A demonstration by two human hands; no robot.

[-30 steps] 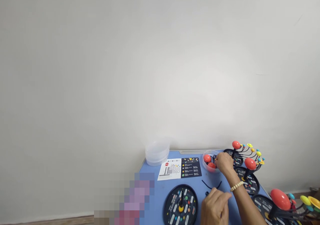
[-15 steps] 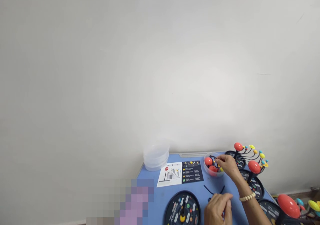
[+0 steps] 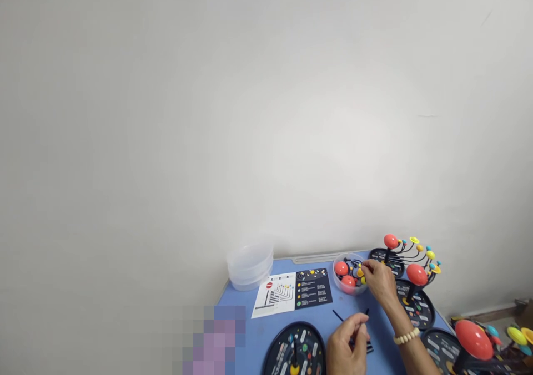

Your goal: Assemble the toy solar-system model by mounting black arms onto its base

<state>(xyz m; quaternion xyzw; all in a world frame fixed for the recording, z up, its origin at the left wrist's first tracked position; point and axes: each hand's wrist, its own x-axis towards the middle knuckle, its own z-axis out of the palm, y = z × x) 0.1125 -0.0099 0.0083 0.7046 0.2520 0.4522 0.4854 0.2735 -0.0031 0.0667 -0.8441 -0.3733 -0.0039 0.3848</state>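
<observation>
I'm angling my right hand [image 3: 380, 282] low over the clear bowl [image 3: 335, 280] at lower right, sparing the red balls [image 3: 341, 268]; my left hand [image 3: 346, 347] is curling near black rods [image 3: 337, 314]. I can't tell whether either is gripping anything.

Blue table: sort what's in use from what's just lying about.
Seemingly in use:
parts bowl, at right hand
black rods, by left hand
base with bare post
diagram sheet

Seemingly just lying about:
stacked clear tubs
three models bearing coloured balls
</observation>
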